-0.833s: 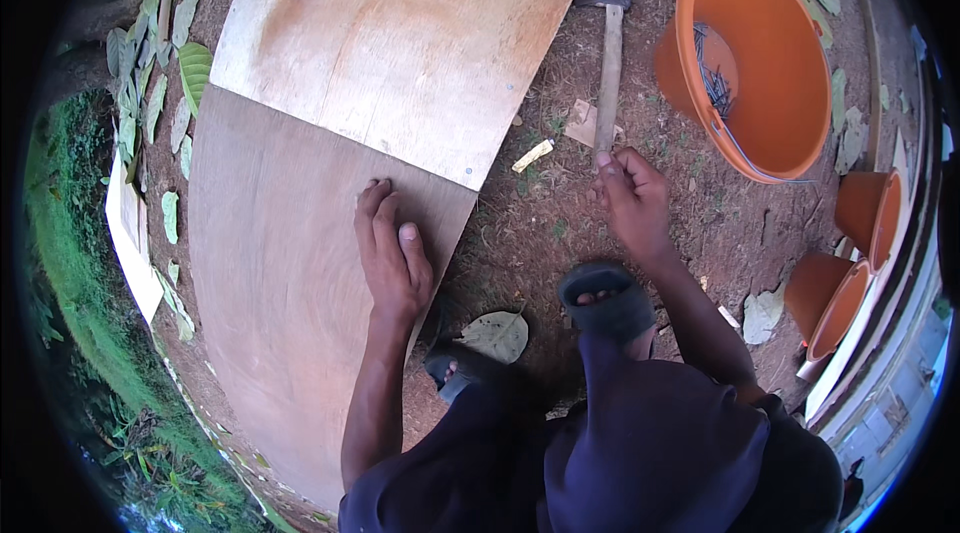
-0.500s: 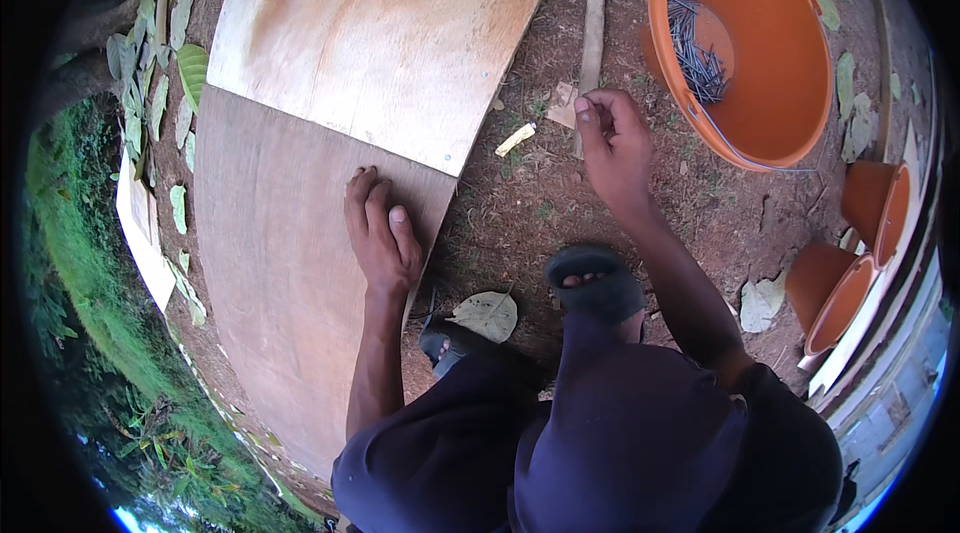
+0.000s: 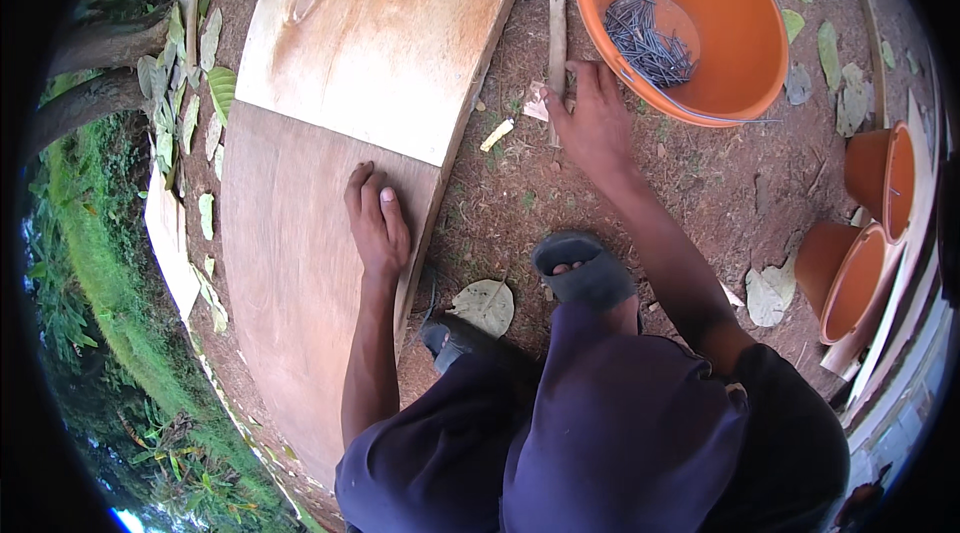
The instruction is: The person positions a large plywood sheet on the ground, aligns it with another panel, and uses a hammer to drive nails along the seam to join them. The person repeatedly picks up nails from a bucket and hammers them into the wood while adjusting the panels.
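My left hand (image 3: 380,231) lies on the brown wooden board (image 3: 290,203), near its right edge, with the fingers slightly bent and nothing seen in them. This board meets a paler plywood sheet (image 3: 370,43) along a straight seam just beyond the fingers. Over the ground to the right, my right hand (image 3: 598,133) reaches down with thumb and fingers apart around the lower handle of a hammer (image 3: 557,28). Its fingers do not look closed on the wooden handle, and whether they touch it is unclear. Beside it stands an orange bucket (image 3: 740,43) holding many loose nails (image 3: 648,41).
A small yellow object (image 3: 497,135) and a scrap of cardboard (image 3: 537,101) lie on the soil near the hammer. Two smaller orange-brown pots (image 3: 842,278) lean at the right. Dry leaves (image 3: 484,308) are scattered about. My sandalled feet (image 3: 582,268) stand beside the board.
My right hand has opened from a pinch and moved to the hammer handle. My left hand stays on the board. The whole view has shifted slightly.
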Motion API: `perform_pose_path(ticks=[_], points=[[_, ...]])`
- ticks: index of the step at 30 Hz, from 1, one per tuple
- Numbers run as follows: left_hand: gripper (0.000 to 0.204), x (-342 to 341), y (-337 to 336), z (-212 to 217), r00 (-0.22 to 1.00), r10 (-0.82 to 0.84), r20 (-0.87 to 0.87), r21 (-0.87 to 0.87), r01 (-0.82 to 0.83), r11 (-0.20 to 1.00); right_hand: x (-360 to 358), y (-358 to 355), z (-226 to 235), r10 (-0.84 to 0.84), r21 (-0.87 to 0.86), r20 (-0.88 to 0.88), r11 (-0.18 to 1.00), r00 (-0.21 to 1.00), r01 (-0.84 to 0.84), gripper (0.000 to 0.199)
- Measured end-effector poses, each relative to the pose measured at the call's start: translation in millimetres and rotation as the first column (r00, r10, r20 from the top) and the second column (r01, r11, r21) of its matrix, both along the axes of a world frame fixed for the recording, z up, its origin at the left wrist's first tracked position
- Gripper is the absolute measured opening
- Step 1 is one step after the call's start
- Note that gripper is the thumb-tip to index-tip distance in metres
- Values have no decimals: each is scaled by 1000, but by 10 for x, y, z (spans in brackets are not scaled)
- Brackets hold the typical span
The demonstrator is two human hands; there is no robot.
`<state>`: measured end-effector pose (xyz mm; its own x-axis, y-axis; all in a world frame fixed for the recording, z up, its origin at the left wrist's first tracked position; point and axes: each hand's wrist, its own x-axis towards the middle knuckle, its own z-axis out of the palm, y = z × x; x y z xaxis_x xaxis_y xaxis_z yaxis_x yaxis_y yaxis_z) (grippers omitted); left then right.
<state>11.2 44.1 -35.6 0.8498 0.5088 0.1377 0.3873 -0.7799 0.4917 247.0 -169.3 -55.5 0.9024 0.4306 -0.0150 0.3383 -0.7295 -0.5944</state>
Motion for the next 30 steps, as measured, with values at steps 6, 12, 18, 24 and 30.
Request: perform_pose_path(ticks=[6,12,18,24,30], points=[[31,19,-34,30,1000,5,21,-30,-4,1000,211,172,-135,-16,-207,-225,978,974,-32,58],[29,41,-4,40,1000,1,8,-36,-1,999,206,42,139,-12,-251,-333,965,943,-76,48],[27,62,141,116,995,-75,-63,-7,75,997,-276,-832,155,145,-257,-241,944,960,-207,47],[36,259,766,132,971,-228,-74,162,238,958,-140,-1124,1312,80,310,118,944,990,-113,16],[69,429,1212,-64,932,-363,-20,5,363,932,1632,-614,1303,293,-388,112,893,949,-230,18]])
